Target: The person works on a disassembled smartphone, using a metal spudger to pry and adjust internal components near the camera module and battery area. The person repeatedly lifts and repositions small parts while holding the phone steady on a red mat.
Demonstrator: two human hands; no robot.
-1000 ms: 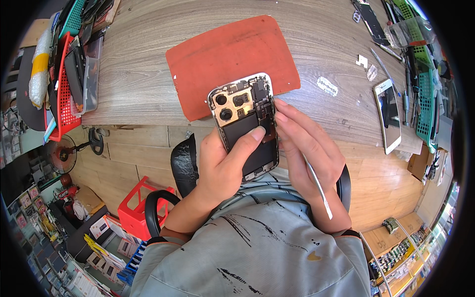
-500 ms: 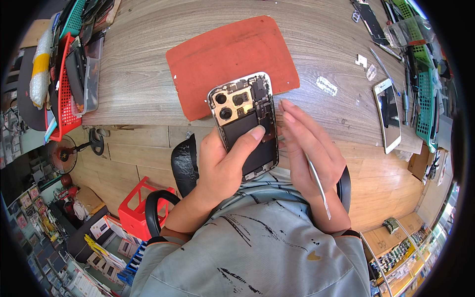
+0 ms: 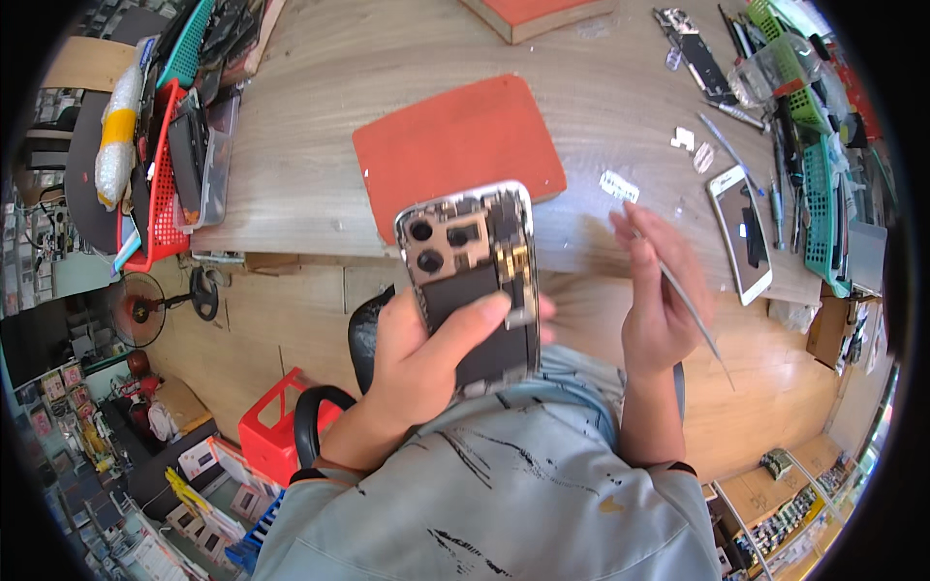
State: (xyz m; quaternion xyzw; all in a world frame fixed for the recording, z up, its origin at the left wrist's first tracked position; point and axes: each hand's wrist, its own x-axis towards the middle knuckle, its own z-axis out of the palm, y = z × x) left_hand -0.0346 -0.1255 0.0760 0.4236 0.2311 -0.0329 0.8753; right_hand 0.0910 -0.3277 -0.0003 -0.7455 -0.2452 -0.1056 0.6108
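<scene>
My left hand (image 3: 426,353) is closed round a smartphone (image 3: 470,266) with its back off, held upright over my lap. Its three camera lenses, a black battery and the circuit parts show; my left thumb presses on the battery's edge. Raised off to the right, my right hand (image 3: 661,305) is closed on a thin metal pry tool (image 3: 690,308), which slants down past the fingers to the right. That hand is apart from the phone and slightly blurred. Behind the phone lies a red-orange work pad (image 3: 460,140) on the table.
On the wooden table (image 3: 300,145), a white phone (image 3: 744,232) lies at the right beside screwdrivers and a teal basket (image 3: 823,208). A red basket (image 3: 167,194) with parts stands left. A red stool (image 3: 281,426) and a fan (image 3: 138,308) are on the floor.
My right hand has moved right, away from the phone, with the pry tool still in it. The phone sits slightly lower in view, and a second red pad has come into view at the top.
</scene>
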